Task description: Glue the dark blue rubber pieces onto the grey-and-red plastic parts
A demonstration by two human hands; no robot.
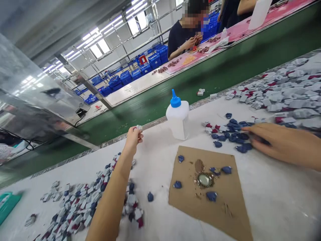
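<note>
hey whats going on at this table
A person works at a white table. Their left hand holds up a small grey piece in its fingertips, above a pile of assembled pieces. Their right hand rests on a cluster of blue parts. Between the hands stand a glue bottle with a blue nozzle and a cardboard sheet bearing a few blue parts. Across the green belt, another person sits working.

The left hand (133, 135) pinches a small white piece (138, 127) at its fingertips, while the right hand (273, 142) fingers rest on loose blue pieces (234, 132) beside a glue bottle (178, 117).
</note>
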